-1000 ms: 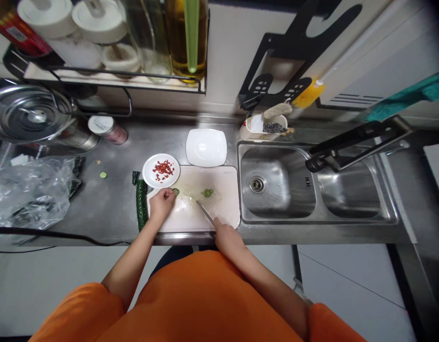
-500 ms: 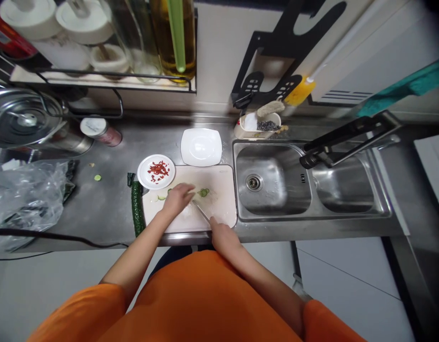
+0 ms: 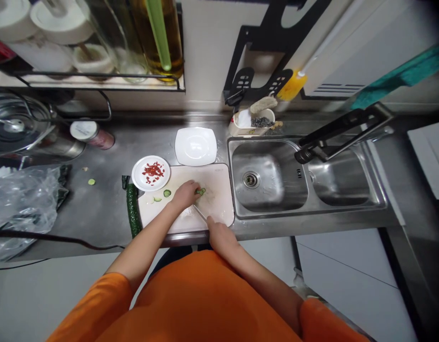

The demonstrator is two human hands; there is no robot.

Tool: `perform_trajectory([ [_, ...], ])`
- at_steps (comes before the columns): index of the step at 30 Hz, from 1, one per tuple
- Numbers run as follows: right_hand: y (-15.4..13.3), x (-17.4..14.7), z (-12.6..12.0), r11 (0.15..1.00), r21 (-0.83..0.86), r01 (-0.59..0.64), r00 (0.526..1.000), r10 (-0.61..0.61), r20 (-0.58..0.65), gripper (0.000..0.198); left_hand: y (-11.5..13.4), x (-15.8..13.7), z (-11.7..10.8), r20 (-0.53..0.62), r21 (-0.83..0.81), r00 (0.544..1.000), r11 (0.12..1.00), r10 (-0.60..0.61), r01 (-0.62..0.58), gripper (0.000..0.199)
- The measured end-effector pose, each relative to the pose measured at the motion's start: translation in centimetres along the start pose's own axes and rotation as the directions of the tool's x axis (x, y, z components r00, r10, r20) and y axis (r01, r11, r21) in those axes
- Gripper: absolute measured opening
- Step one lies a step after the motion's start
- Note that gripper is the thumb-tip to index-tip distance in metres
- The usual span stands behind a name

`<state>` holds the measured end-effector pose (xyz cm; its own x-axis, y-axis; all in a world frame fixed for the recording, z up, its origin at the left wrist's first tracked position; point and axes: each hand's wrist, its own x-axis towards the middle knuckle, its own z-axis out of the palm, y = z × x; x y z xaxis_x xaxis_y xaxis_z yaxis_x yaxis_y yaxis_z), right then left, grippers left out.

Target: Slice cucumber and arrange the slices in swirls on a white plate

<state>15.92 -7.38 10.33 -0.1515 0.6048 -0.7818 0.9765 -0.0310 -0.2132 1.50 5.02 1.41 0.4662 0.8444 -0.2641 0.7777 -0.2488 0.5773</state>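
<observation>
My left hand is over the middle of the pale cutting board, its fingertips closed on a few cucumber slices. My right hand grips a knife by its handle at the board's front edge, the blade pointing up and left beneath the left hand. Another cucumber slice and thin peel pieces lie on the board's left part. Along the board's left side rests a dark green cucumber. A round plate of chopped red pieces overlaps the board's upper left corner.
A white square plate stands behind the board. To the right is a steel double sink with a black faucet over it. Plastic bags, a lidded jar and a cut cucumber end are on the left.
My left hand has moved right to the cucumber slices and closed on them, uncovering the slice on the left. My right hand still holds the knife. The view has shifted slightly.
</observation>
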Motion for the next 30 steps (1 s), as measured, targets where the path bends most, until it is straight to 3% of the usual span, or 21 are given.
perform_trajectory([
  [9, 0.2, 0.2, 0.3, 1.000, -0.014, 0.010, 1.000, -0.010, -0.029, 0.047, 0.7, 0.1, -0.9, 0.050, -0.097, 0.999, 0.995, 0.005, -0.001, 0.006],
  [15, 0.1, 0.1, 0.2, 1.000, -0.007, 0.005, 1.000, -0.005, -0.030, 0.049, 1.7, -0.1, -1.4, 0.056, -0.307, 0.991, 0.942, -0.123, 0.134, 0.004],
  [20, 0.2, 0.0, 0.1, 1.000, -0.009, 0.008, 1.000, -0.008, -0.027, 0.049, 1.1, 0.2, -0.8, 0.021, -0.409, 0.977, 0.889, -0.214, 0.204, 0.014],
  [23, 0.3, 0.0, 0.2, 1.000, -0.009, 0.007, 0.999, -0.008, -0.039, 0.047, 0.3, 0.4, -0.3, -0.012, -0.440, 0.965, 0.868, -0.262, 0.230, 0.023],
  [30, 0.5, 0.1, 0.3, 1.000, 0.006, 0.003, 1.000, -0.003, -0.029, 0.044, -0.1, 0.7, 0.1, -0.083, -0.472, 0.920, 0.828, -0.383, 0.302, 0.014],
])
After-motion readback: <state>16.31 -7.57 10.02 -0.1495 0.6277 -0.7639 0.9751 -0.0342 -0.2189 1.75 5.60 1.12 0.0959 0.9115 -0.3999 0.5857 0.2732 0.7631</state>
